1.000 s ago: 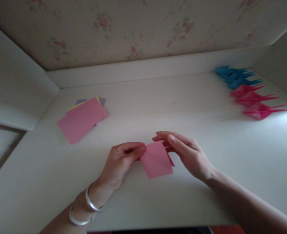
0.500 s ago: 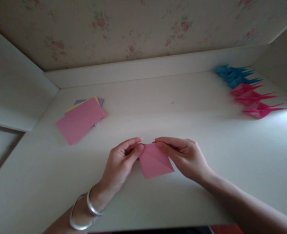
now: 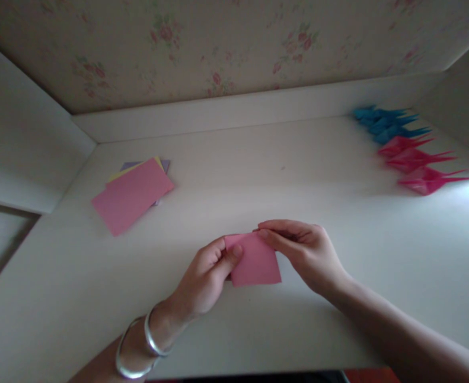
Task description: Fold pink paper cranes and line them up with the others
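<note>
A small pile of coloured paper (image 3: 133, 199) lies on the white table (image 3: 218, 191), a pink sheet on top, with yellow and lilac edges peeping out beneath it on the far side. To the right of that pile, and closer to the person, is a pink square of paper (image 3: 256, 266), held in both hands. I can't tell whether its lower edge touches the table.

The left hand (image 3: 208, 274), the nearer of the two to the pile, grips the square by its left side, thumb laid flat on the face and fingers tucked behind. The right hand (image 3: 308, 252), farther right of the pile, pinches the square's top edge by the right corner between thumb and fingers. Two silver bracelets (image 3: 150, 338) circle the left wrist, on the person's side of the pile.

Well to the right of the pile, across the table, stands a row of folded paper: three pink birds (image 3: 424, 182) with thin points, and beyond them some blue birds (image 3: 392, 126), bunched so tightly that I can't count them surely. Behind the pile runs a low white board (image 3: 226, 117), with flowered wallpaper (image 3: 234, 48) above it. A white panel (image 3: 15, 133) rises left of the pile.
</note>
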`<move>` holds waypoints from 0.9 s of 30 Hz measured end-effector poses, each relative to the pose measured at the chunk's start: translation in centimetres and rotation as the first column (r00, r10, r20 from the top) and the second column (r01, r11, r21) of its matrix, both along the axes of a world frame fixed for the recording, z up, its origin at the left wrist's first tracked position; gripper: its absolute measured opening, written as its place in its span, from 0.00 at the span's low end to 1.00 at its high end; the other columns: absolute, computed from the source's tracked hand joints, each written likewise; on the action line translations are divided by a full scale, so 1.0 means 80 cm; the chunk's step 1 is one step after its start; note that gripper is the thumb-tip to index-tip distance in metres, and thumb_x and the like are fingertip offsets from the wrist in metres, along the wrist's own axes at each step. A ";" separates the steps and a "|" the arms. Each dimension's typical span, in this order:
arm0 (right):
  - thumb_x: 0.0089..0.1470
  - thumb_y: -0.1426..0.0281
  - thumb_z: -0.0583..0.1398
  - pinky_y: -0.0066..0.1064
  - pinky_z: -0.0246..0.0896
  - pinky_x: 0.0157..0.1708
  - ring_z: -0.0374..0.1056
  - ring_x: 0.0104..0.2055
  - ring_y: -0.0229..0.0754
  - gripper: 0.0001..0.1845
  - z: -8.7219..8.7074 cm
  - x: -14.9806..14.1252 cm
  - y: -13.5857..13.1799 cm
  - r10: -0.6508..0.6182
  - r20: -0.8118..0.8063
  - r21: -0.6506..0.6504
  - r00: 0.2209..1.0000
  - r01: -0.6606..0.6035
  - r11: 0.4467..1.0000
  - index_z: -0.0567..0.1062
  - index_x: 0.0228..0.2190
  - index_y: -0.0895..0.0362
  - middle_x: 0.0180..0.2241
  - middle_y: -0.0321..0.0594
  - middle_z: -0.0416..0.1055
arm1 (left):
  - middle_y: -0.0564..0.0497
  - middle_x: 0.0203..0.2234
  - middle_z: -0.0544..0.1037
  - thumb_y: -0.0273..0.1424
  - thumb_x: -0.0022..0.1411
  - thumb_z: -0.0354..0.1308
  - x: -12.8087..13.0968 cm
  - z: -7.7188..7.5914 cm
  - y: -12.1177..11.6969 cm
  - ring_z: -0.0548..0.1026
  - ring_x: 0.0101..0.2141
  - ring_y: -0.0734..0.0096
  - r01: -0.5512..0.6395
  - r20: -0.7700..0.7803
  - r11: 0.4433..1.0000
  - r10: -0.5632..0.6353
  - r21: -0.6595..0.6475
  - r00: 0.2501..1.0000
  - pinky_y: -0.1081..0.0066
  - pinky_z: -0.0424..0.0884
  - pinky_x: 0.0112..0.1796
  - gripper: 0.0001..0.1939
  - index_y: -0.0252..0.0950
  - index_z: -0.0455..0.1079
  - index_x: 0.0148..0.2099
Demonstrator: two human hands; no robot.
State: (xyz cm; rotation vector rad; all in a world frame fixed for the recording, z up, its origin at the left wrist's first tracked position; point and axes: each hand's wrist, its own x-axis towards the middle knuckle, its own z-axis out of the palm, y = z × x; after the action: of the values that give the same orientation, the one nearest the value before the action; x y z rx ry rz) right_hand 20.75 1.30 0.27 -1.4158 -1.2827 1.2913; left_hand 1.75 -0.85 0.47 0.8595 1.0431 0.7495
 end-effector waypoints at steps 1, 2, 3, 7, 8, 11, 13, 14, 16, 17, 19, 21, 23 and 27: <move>0.49 0.62 0.67 0.30 0.71 0.32 0.77 0.34 0.44 0.10 -0.001 0.000 0.001 -0.009 -0.024 -0.027 1.000 0.009 1.000 0.84 0.32 0.55 0.33 0.40 0.82 | 0.47 0.34 0.79 0.43 0.66 0.56 0.001 0.002 -0.001 0.75 0.31 0.71 0.006 -0.002 1.000 -0.006 -0.010 1.000 0.74 0.73 0.33 0.17 0.34 0.74 0.46; 0.48 0.61 0.68 0.30 0.71 0.32 0.77 0.34 0.44 0.11 -0.001 0.000 0.002 -0.015 -0.052 -0.049 0.999 0.012 0.999 0.84 0.32 0.55 0.33 0.41 0.82 | 0.47 0.32 0.79 0.45 0.67 0.55 0.002 0.003 -0.002 0.76 0.29 0.71 0.009 -0.011 1.000 -0.009 -0.018 1.000 0.73 0.74 0.31 0.18 0.34 0.73 0.46; 0.48 0.61 0.68 0.31 0.72 0.32 0.77 0.34 0.44 0.12 -0.002 0.000 0.003 -0.017 -0.083 -0.068 0.996 0.011 0.998 0.84 0.33 0.56 0.33 0.42 0.82 | 0.48 0.30 0.79 0.46 0.67 0.53 0.003 0.004 -0.002 0.76 0.26 0.70 0.006 -0.029 1.000 -0.006 -0.021 1.000 0.72 0.74 0.28 0.19 0.34 0.72 0.45; 0.47 0.62 0.69 0.33 0.72 0.35 0.77 0.35 0.45 0.14 -0.005 -0.002 0.001 0.006 -0.208 -0.093 0.978 -0.025 0.995 0.81 0.36 0.56 0.34 0.43 0.82 | 0.54 0.19 0.73 0.50 0.67 0.48 0.003 0.001 -0.004 0.73 0.18 0.69 -0.075 -0.166 0.997 0.074 -0.002 0.983 0.75 0.69 0.17 0.22 0.37 0.68 0.42; 0.48 0.62 0.69 0.32 0.72 0.35 0.77 0.35 0.45 0.13 -0.005 -0.003 0.000 0.018 -0.205 -0.082 0.979 -0.035 0.996 0.81 0.36 0.56 0.34 0.43 0.82 | 0.56 0.18 0.71 0.51 0.67 0.48 0.003 0.000 -0.003 0.71 0.16 0.70 -0.098 -0.220 0.995 0.098 0.010 0.971 0.76 0.66 0.14 0.22 0.38 0.67 0.42; 0.51 0.64 0.66 0.31 0.70 0.34 0.76 0.35 0.43 0.10 -0.003 -0.004 -0.003 0.091 -0.137 -0.046 0.986 -0.098 0.994 0.80 0.33 0.57 0.33 0.42 0.80 | 0.56 0.19 0.71 0.50 0.67 0.48 0.000 -0.002 -0.002 0.69 0.15 0.73 -0.085 -0.418 0.987 0.134 0.135 0.898 0.77 0.61 0.13 0.20 0.40 0.69 0.42; 0.54 0.64 0.64 0.29 0.67 0.32 0.74 0.34 0.42 0.09 -0.001 -0.004 -0.003 0.202 -0.089 -0.058 0.975 -0.207 0.977 0.79 0.34 0.57 0.32 0.40 0.79 | 0.53 0.25 0.75 0.46 0.69 0.49 0.000 -0.001 -0.001 0.73 0.22 0.71 0.008 -0.515 0.960 0.143 0.279 0.845 0.76 0.65 0.20 0.17 0.39 0.71 0.40; 0.55 0.63 0.63 0.28 0.65 0.31 0.73 0.33 0.41 0.10 0.000 -0.005 -0.003 0.267 -0.067 -0.067 0.961 -0.272 0.960 0.80 0.35 0.57 0.32 0.39 0.79 | 0.52 0.27 0.77 0.43 0.70 0.49 0.000 0.001 -0.002 0.74 0.25 0.70 0.066 -0.543 0.939 0.138 0.339 0.828 0.76 0.66 0.24 0.16 0.39 0.72 0.40; 0.58 0.61 0.60 0.27 0.60 0.27 0.70 0.30 0.39 0.13 0.002 -0.005 -0.003 0.391 -0.006 -0.081 0.920 -0.390 0.917 0.80 0.34 0.57 0.30 0.37 0.77 | 0.52 0.28 0.78 0.40 0.71 0.49 0.001 0.003 -0.002 0.74 0.29 0.70 0.169 -0.577 0.904 0.100 0.393 0.810 0.75 0.66 0.30 0.15 0.38 0.73 0.39; 0.60 0.60 0.59 0.26 0.57 0.25 0.67 0.28 0.37 0.15 0.003 -0.005 -0.003 0.434 0.037 -0.089 0.900 -0.429 0.899 0.79 0.32 0.57 0.27 0.36 0.75 | 0.52 0.27 0.77 0.39 0.71 0.48 0.002 0.003 -0.002 0.74 0.28 0.70 0.205 -0.592 0.895 0.080 0.397 0.802 0.75 0.65 0.30 0.15 0.38 0.73 0.38; 0.62 0.57 0.56 0.26 0.51 0.21 0.61 0.23 0.35 0.21 0.005 -0.005 -0.003 0.468 0.138 -0.102 0.873 -0.458 0.883 0.76 0.25 0.58 0.21 0.34 0.69 | 0.53 0.25 0.76 0.38 0.71 0.49 0.003 0.003 -0.002 0.72 0.26 0.71 0.242 -0.623 0.887 0.063 0.393 0.780 0.75 0.63 0.29 0.15 0.38 0.72 0.36; 0.63 0.57 0.54 0.26 0.46 0.19 0.55 0.21 0.33 0.25 0.006 -0.005 -0.003 0.478 0.214 -0.106 0.852 -0.466 0.879 0.71 0.20 0.58 0.18 0.32 0.62 | 0.54 0.23 0.75 0.38 0.71 0.49 0.002 0.003 0.000 0.71 0.24 0.72 0.251 -0.644 0.886 0.067 0.389 0.762 0.74 0.62 0.28 0.15 0.37 0.69 0.33; 0.64 0.59 0.53 0.26 0.45 0.19 0.54 0.20 0.33 0.24 0.008 -0.006 -0.004 0.483 0.231 -0.086 0.844 -0.477 0.875 0.69 0.19 0.58 0.17 0.31 0.60 | 0.55 0.22 0.73 0.38 0.71 0.48 0.002 0.003 0.001 0.70 0.24 0.72 0.260 -0.648 0.888 0.054 0.379 0.760 0.74 0.60 0.26 0.16 0.37 0.68 0.32; 0.64 0.60 0.53 0.26 0.46 0.20 0.54 0.21 0.33 0.23 0.008 -0.006 -0.004 0.477 0.206 -0.032 0.855 -0.481 0.876 0.69 0.20 0.57 0.18 0.32 0.60 | 0.57 0.21 0.68 0.37 0.72 0.46 0.003 0.006 -0.002 0.67 0.22 0.74 0.262 -0.633 0.881 0.054 0.395 0.772 0.74 0.58 0.26 0.16 0.38 0.64 0.32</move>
State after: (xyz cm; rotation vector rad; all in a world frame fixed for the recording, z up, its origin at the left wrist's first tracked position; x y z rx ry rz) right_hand 20.25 1.00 0.89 -1.2829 -1.8751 1.4688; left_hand 2.01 -1.00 0.94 1.6604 1.4138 0.6267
